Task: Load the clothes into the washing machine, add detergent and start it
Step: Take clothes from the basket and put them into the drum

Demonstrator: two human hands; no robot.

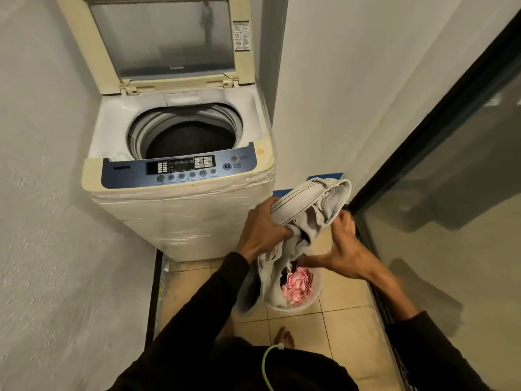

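Dark sleeves point(197, 314) reach forward from the person. Up and left of the left hand point(260, 231) stands the washing machine point(180, 170), lid raised, drum dark inside. Pale grey trousers point(310, 204) bunch between both hands: left fingers curl round the fabric, while the right hand point(342, 253) grips their lower edge. Beneath the hands, a basket point(310, 299) holds pink cloth point(298, 282).

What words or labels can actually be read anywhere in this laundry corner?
"START PAUSE": beside the round button on the washing machine's control panel.
Brand mark at the panel's left: too blurred.
Captions under the panel buttons: too small.
Sticker on the open lid: too small.
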